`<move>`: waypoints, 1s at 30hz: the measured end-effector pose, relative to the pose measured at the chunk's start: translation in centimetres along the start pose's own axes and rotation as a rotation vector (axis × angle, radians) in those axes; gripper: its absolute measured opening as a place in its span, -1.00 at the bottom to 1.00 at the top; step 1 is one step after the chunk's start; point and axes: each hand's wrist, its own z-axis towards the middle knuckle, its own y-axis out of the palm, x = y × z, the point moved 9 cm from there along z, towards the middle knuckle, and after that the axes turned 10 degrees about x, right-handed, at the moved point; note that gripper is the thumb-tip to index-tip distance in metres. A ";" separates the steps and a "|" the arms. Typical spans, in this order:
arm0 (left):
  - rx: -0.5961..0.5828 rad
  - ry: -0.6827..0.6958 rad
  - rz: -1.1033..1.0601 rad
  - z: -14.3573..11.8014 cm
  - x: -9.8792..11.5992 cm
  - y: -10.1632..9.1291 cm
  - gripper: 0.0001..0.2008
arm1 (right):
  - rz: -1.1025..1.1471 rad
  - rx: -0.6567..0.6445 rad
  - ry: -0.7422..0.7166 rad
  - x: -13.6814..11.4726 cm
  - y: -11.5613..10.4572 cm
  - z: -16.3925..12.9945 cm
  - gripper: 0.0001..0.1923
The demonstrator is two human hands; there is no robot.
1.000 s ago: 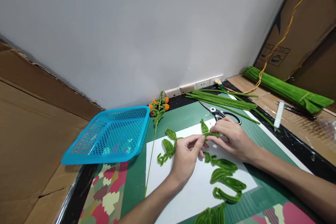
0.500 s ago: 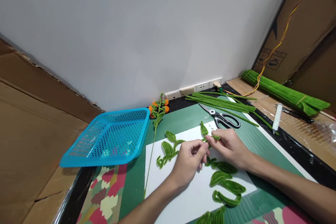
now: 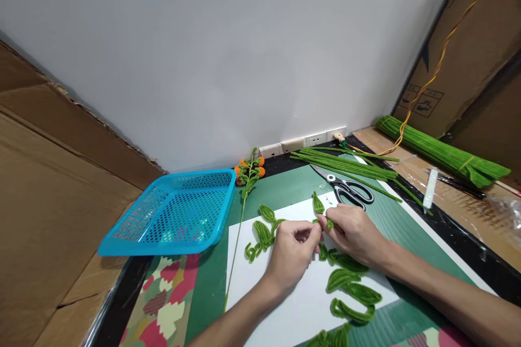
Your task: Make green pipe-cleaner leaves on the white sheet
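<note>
Both hands meet over a white sheet [image 3: 293,303] on a green cutting mat [image 3: 285,184]. My left hand [image 3: 293,252] and my right hand [image 3: 352,230] pinch the same small green pipe-cleaner leaf sprig [image 3: 318,205] between fingertips; one leaf sticks up above my fingers. A finished sprig of green leaves [image 3: 262,233] lies just left of my left hand. Several more green leaves [image 3: 352,287] lie on the sheet under and right of my right wrist.
A blue mesh basket [image 3: 175,214] sits at the left. An orange-flowered stem [image 3: 247,173] lies beside it. Scissors [image 3: 345,188], loose green pipe cleaners [image 3: 345,162], a bundled stack [image 3: 443,152] and a white tube [image 3: 429,188] lie at the right. Cardboard flanks both sides.
My hands have drawn closer together on the sprig, and the right hand has shifted slightly left, off the scissors. The camera view has tilted a little.
</note>
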 end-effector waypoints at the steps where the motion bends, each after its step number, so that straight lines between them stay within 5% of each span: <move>1: 0.000 0.003 -0.007 -0.1 0.0 0.0 -0.51 | 0.003 0.000 0.004 0.0 -0.1 0.0 -0.58; 8: 0.020 -0.017 -0.006 0.1 -0.6 -0.1 -0.56 | -0.092 0.044 -0.040 0.0 -0.3 0.1 -0.56; 18: -0.024 -0.162 -0.093 -0.2 -1.5 0.5 -0.55 | -0.212 -0.055 -0.166 -0.5 1.0 -0.2 -0.52; 30: -0.082 -0.147 -0.103 -0.2 -1.7 0.7 -0.56 | -0.060 -0.147 0.011 1.2 0.8 -0.2 -0.59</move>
